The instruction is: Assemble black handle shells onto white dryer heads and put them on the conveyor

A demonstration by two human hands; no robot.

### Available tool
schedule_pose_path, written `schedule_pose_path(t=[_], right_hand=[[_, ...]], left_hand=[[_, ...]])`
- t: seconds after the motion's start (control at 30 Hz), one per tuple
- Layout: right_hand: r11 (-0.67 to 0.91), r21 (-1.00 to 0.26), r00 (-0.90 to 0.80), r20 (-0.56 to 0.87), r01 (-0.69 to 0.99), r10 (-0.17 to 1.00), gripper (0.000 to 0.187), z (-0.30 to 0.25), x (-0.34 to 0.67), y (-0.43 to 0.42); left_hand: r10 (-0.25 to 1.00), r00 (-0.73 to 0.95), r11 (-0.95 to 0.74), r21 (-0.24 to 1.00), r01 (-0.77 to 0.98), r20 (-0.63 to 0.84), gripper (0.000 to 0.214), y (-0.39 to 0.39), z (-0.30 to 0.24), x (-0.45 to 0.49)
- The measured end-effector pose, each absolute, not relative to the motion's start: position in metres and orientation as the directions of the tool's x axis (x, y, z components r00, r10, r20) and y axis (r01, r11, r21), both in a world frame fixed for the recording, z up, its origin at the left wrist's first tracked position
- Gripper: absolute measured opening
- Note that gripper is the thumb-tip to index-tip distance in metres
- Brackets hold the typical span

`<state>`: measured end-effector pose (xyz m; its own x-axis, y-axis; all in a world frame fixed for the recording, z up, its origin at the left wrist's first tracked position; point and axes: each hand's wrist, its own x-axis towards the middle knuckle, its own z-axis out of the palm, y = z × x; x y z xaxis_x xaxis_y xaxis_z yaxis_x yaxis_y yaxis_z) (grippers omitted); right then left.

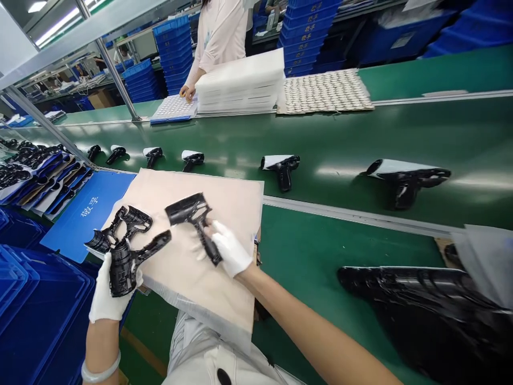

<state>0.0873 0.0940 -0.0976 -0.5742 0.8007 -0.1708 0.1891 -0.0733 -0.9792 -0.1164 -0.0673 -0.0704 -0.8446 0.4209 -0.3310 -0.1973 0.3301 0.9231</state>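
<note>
Both my hands wear white gloves. My left hand (pixel 107 291) is closed round a black plastic gun-shaped housing half (pixel 130 262), held just above the near left corner of a beige board (pixel 224 214). A second black housing half (pixel 120 227) lies on the board just beyond it. My right hand (pixel 228 248) grips the handle of another black housing half (pixel 192 219) over the middle of the board.
A green conveyor belt (pixel 340 144) carries several black-and-white handheld units (pixel 280 166) in a row. A black plastic bag (pixel 433 315) lies at right. Blue trays (pixel 32 315) stand at left. Across the belt a person (pixel 220 37) handles white trays (pixel 240 80).
</note>
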Motion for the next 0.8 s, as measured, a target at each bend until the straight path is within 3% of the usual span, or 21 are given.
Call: schedule_pose_path(t=[0.1,0.13,0.2,0.23,0.3,0.37,0.43,0.5,0.7,0.8], right_hand=[[-0.128,-0.987,-0.552,-0.054,-0.096,0.832,0.052,-0.093,0.108,0.096],[-0.048,-0.989,-0.53,0.032,-0.137,0.847,0.052,-0.092,0.115,0.096],[0.295,-0.951,-0.49,0.304,-0.097,0.817,0.048,-0.093,0.126,0.095],[0.501,-0.864,-0.476,0.461,-0.047,0.75,0.046,-0.094,0.13,0.093],[0.823,-0.561,-0.454,0.712,0.09,0.535,0.045,-0.096,0.136,0.09],[0.933,-0.288,-0.455,0.815,0.218,0.358,0.05,-0.096,0.137,0.087],[0.948,-0.17,-0.472,0.835,0.27,0.284,0.05,-0.094,0.136,0.086],[0.958,-0.148,-0.5,0.827,0.247,0.257,0.043,-0.092,0.134,0.085],[0.949,-0.236,-0.56,0.766,0.21,0.315,0.028,-0.091,0.132,0.086],[0.892,-0.395,-0.627,0.644,0.218,0.438,0.034,-0.089,0.132,0.084]], left_hand=[[0.535,-0.652,0.093,0.805,-0.586,-0.537,0.037,-0.049,-0.062,-0.101],[0.594,-0.589,0.039,0.751,-0.659,-0.548,0.036,-0.043,-0.06,-0.095],[0.691,-0.519,-0.007,0.714,-0.701,-0.503,0.033,-0.033,-0.059,-0.084],[0.723,-0.502,-0.011,0.718,-0.696,-0.476,0.031,-0.029,-0.06,-0.08],[0.763,-0.476,0.007,0.741,-0.671,-0.438,0.034,-0.023,-0.064,-0.071],[0.813,-0.413,0.074,0.776,-0.626,-0.411,0.047,-0.02,-0.067,-0.064],[0.855,-0.351,0.141,0.823,-0.55,-0.381,0.059,-0.018,-0.069,-0.058],[0.889,-0.292,0.187,0.861,-0.474,-0.354,0.063,-0.016,-0.068,-0.052],[0.899,-0.29,0.192,0.892,-0.409,-0.327,0.064,-0.014,-0.06,-0.041],[0.908,-0.304,0.176,0.921,-0.348,-0.289,0.062,-0.014,-0.056,-0.038]])
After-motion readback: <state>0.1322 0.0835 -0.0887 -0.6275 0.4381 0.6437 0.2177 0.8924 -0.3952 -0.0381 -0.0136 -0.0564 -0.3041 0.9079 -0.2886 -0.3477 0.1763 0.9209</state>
